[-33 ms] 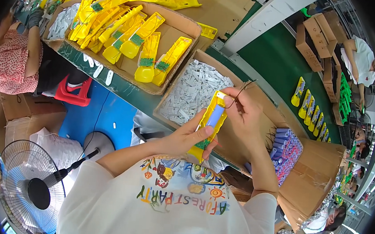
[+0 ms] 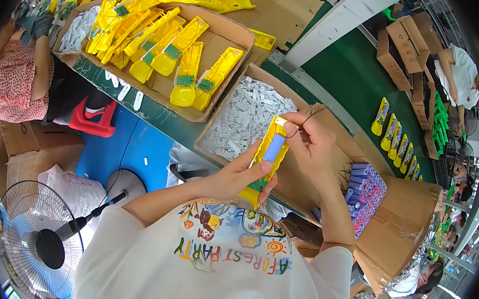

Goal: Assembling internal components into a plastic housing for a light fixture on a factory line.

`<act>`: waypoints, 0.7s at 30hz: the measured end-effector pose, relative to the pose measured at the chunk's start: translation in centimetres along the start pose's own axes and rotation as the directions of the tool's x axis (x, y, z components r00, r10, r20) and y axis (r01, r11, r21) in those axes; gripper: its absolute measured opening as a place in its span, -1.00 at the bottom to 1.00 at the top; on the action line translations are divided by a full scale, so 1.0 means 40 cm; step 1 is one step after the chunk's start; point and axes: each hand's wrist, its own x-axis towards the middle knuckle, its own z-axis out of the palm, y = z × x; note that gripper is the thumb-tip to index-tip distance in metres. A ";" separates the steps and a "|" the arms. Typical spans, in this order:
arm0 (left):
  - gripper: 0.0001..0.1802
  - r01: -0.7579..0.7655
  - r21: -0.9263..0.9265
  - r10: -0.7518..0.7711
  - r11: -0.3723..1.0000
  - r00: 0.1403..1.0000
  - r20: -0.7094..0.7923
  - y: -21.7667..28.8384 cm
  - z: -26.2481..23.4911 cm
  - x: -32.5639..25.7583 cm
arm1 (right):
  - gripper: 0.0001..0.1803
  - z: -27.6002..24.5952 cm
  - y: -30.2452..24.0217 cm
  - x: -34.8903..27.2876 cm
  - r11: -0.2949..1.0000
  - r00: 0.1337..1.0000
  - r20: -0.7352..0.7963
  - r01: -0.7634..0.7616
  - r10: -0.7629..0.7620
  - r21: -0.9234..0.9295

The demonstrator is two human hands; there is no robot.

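Note:
My left hand [image 2: 243,177] is closed around a long yellow plastic housing [image 2: 263,146], its thumb across the middle. Inside that shell lies a purple cylindrical battery cell [image 2: 274,147], with a green circuit board [image 2: 257,184] at the near end. At the far end, the fingers of my right hand [image 2: 310,137] pinch a thin dark wire [image 2: 310,114] that loops up past them. A red wire shows by the board. Beneath and beyond both hands stands a cardboard tray [image 2: 299,180] with a heap of small white plastic parts [image 2: 248,116].
Yellow housings with boards [image 2: 187,74] fill a carton at the far left. Purple cells [image 2: 364,189] stand bundled at the right. Several yellow housings [image 2: 395,137] line the green bench beyond a metal post [image 2: 341,27]. A fan [image 2: 51,247] stands near left; a person [image 2: 17,84] sits far left.

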 end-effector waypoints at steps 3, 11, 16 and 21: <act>-0.39 0.015 0.002 -0.015 1.000 1.000 -0.011 0.002 0.006 0.016 | -0.84 -0.015 0.026 0.020 0.975 0.980 0.108 -0.178 0.164 0.133; -0.84 0.167 0.828 0.661 0.536 0.527 -0.534 0.277 -0.151 -0.039 | -0.75 -0.471 0.346 0.234 0.937 0.856 -0.476 0.027 -0.202 -0.347; -0.65 0.718 0.633 0.770 -0.289 0.567 -0.292 0.241 -0.307 0.021 | -0.71 -0.964 0.953 0.201 0.475 0.922 -0.377 -0.369 0.083 -0.799; -0.59 0.626 0.775 0.793 -0.084 0.513 -0.328 0.241 -0.226 -0.026 | -0.73 -0.542 0.432 0.294 0.272 0.846 -0.277 -0.164 -0.456 -0.948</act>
